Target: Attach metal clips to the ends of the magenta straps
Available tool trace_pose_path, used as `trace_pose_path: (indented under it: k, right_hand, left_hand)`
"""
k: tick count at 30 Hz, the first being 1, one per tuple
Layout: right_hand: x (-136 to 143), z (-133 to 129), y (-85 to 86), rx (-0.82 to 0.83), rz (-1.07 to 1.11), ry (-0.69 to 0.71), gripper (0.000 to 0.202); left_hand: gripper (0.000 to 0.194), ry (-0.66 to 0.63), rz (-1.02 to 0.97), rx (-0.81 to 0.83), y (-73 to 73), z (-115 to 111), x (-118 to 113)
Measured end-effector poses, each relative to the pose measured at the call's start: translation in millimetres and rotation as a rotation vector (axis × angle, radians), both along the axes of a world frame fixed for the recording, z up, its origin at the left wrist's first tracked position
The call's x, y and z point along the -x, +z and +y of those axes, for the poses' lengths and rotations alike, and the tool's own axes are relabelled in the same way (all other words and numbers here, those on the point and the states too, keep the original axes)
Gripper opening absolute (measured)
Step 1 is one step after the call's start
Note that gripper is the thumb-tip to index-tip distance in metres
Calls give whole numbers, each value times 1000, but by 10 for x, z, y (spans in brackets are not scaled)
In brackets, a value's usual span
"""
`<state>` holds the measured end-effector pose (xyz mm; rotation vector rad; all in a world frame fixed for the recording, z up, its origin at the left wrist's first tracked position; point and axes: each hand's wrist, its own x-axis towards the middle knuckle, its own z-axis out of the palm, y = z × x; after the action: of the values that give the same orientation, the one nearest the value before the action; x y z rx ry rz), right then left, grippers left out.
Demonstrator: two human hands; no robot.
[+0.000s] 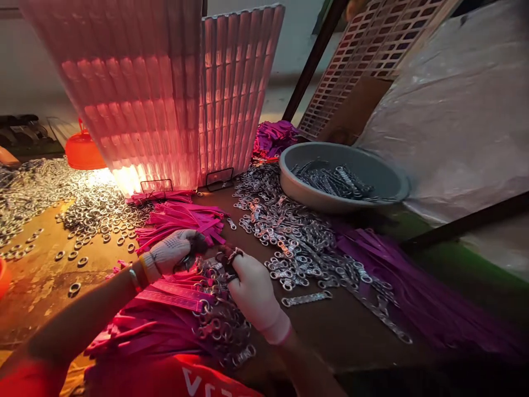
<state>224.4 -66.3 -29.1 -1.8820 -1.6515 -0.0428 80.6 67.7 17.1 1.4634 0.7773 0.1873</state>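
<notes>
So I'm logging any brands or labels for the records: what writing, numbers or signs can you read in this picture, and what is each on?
White letters on the red garment at the bottom edge: cut off by the frame, only fragments show, not readable.
Nothing else carries writing: none on the grey bowl, the pink straps, the metal rings or the gloved hands.

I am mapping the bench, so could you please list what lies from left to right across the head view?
Orange container → loose metal rings → left hand → right hand → grey bowl → plastic sheet.
</notes>
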Motion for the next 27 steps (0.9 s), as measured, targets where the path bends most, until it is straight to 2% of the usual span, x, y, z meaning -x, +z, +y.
trace_pose_path:
  k: [3, 5, 7, 10, 13, 16, 21, 25, 27]
  right_hand:
    - [175, -1, 106, 117, -227, 0, 24]
    - [275, -25, 121, 159, -345, 15, 21]
    - [339, -59, 90, 186, -433, 61, 22]
    - [383, -104, -8, 253, -479, 138, 22]
    - [428, -128, -85, 343, -433, 153, 22]
    - [502, -136, -75, 426, -361, 133, 22]
    - [570, -95, 91, 522, -348, 159, 28]
    - [529, -39, 172, 541, -310, 213, 32]
    - [519, -26, 185, 495, -259, 191, 32]
  left_hand:
    - [36, 55, 13, -20, -8, -246, 206]
    - [36, 50, 22, -144, -73, -353, 276]
    - [34, -21, 34, -370, -175, -413, 332]
    - [25, -208, 68, -702, -346, -447, 426]
    - [21, -344, 128, -810, -465, -454, 522]
    - [21, -330, 161, -818, -505, -460, 596]
    - [31, -142, 52, -581, -511, -455, 648]
    - [18, -191, 14, -577, -533, -418, 668]
    - [17, -171, -15, -491, -542, -399, 684]
